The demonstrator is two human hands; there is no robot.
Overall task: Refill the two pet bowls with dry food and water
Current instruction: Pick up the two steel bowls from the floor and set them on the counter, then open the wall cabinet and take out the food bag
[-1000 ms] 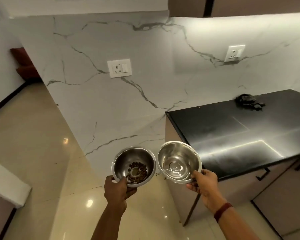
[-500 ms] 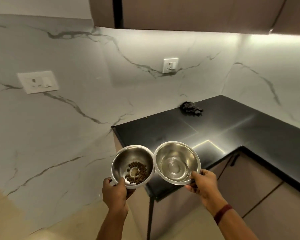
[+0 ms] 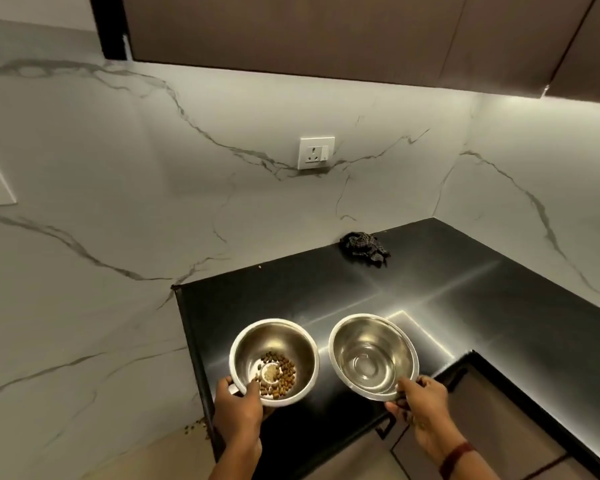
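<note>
**Two steel bowls arriving at the table's near left corner**

The black table (image 3: 447, 306) is filling the right half of the view, running under the brown cabinets (image 3: 326, 29) and into the marble wall (image 3: 118, 168); its bare, level top is likely why the bowls are being brought here for refilling. A crumpled dark cloth (image 3: 362, 247) is lying near the back edge, well apart from the work.

The water bowl (image 3: 373, 356) is sitting just inside the front edge, holding only a shallow pool; whether its base is resting on the surface I cannot tell. The food bowl (image 3: 273, 362) is hovering or resting beside it at the near left corner, the two rims apart. Both are being kept level, probably so nothing spills.

The right hand (image 3: 421, 408) is pinching the water bowl's near rim; the left hand (image 3: 238, 408) is gripping the food bowl's near rim, thumb inside. A thin ring of kibble (image 3: 279, 374) is lying round the bottom, so both bowls are judged far from full.
</note>
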